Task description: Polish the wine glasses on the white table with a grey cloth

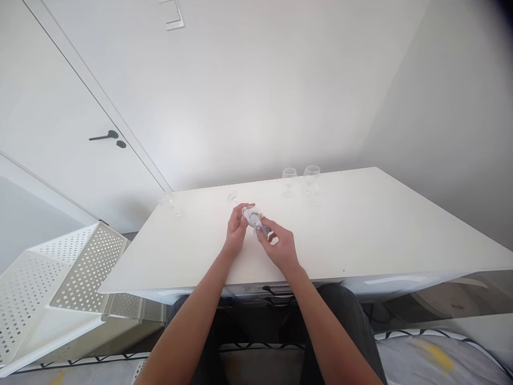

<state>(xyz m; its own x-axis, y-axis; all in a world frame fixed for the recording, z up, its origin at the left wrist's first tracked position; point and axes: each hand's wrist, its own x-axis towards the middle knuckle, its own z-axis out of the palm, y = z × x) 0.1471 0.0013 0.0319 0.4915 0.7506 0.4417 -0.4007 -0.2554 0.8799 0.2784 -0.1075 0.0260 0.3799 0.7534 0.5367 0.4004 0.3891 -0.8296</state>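
Your left hand (237, 222) and right hand (281, 243) meet at the centre of the frame, slightly below the middle. Between them you hold a pale bundle (255, 218), grey-white and crumpled like cloth, above the white table (344, 235); whether it touches the surface cannot be determined. Your left fingers are closed round its upper-left end, thumb on the near side. Your right fingers are clamped on its lower-right end, thumb below the bundle, fingertips curled over. What the folds may contain cannot be told.

Just above your left hand lies a clear glass piece (232, 197), its outline faint. Towards the right of centre, near the far table edge, two stemmed glasses stand upright side by side: the left glass (289, 174) and the right glass (312, 171). At the table's far-left corner you have another clear glass item (167, 200), apparently on its side.

A white perforated rack (88, 267) occupies the lower left of the frame. A door (60, 101) with a black handle (104, 136) fills the upper left. Your dark-trousered legs (347, 315) show below the near table edge, at the bottom.
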